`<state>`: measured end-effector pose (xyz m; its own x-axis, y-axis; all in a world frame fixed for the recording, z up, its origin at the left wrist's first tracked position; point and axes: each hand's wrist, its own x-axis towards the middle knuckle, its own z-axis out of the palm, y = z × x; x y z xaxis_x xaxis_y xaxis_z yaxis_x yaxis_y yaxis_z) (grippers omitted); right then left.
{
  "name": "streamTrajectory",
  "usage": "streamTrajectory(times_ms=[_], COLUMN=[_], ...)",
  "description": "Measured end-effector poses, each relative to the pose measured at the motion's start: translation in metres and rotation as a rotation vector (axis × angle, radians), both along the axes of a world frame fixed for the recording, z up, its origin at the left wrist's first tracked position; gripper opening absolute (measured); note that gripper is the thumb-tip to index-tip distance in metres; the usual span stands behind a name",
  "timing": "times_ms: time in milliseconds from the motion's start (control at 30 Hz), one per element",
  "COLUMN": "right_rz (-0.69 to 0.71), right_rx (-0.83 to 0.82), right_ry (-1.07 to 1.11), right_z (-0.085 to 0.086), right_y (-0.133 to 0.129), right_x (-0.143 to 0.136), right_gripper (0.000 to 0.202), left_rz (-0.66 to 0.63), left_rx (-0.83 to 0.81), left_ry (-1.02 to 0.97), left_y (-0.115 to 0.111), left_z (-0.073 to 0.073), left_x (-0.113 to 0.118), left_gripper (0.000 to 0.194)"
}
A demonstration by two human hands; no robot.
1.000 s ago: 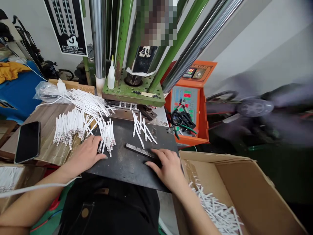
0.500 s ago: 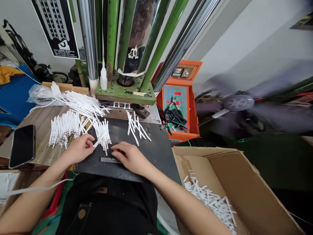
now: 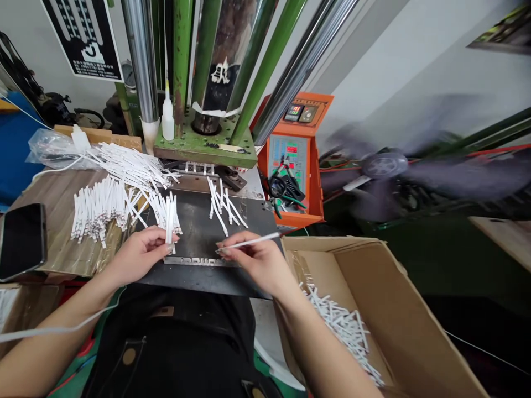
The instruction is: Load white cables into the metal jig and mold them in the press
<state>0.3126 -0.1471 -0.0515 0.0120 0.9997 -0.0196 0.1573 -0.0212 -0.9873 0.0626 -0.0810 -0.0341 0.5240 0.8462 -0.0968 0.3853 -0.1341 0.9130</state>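
Note:
At the left of the dark worktop [image 3: 193, 213], my left hand [image 3: 145, 251] pinches a white strip [image 3: 169, 218] that stands almost upright. Behind those fingers lies a bunch of similar strips. My right hand [image 3: 253, 257] is closed on another thin white strip [image 3: 265, 239], its far end pointing up to the right. Between and below the two hands lies a narrow metal bar [image 3: 199, 261] with small notches along it; my right hand hides its right end. Further back, several loose white strips [image 3: 222, 204] are spread on the worktop.
A green press [image 3: 207, 146] stands behind the worktop, an orange control box [image 3: 317, 190] to its right. Heaps of white strips [image 3: 102, 204] and a phone [image 3: 22, 240] are at left. At right are a cardboard box [image 3: 385, 293] with strips inside and a spinning fan [image 3: 384, 165].
My right hand has moved right, off the metal bar, and now holds a white strip. My left hand has shifted right, and its strip has turned from slanted to nearly upright. The view has shifted slightly.

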Motion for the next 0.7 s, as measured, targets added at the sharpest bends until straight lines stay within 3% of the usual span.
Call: streamTrajectory(times_ms=[100, 200, 333, 433, 567, 700], right_rz=[-0.070, -0.065, -0.008, 0.089, 0.148, 0.360], right_rx=[0.097, 0.206, 0.485, 0.593, 0.550, 0.272], right_ry=[-0.193, -0.282, -0.451, -0.635, -0.639, -0.455], right_z=[-0.015, -0.029, -0.034, -0.035, -0.031, -0.009], right_y=[-0.019, -0.023, -0.024, -0.028, -0.027, -0.003], right_x=[0.007, 0.001, -0.007, -0.011, -0.005, 0.021], right_gripper=[0.013, 0.010, 0.018, 0.023, 0.025, 0.027], left_rz=[-0.076, -0.135, -0.170, -0.223, -0.320, -0.335], left_rx=[0.054, 0.251, 0.395, 0.507, 0.636, 0.630], left_ry=[0.049, 0.109, 0.060, 0.074, 0.145, 0.121], left_y=[-0.007, -0.012, -0.015, -0.017, -0.021, -0.020], left_z=[-0.005, -0.013, -0.024, -0.028, -0.031, -0.029], left_x=[0.018, 0.033, 0.036, 0.032, 0.032, 0.025], left_gripper=[0.024, 0.020, 0.019, 0.023, 0.029, 0.034])
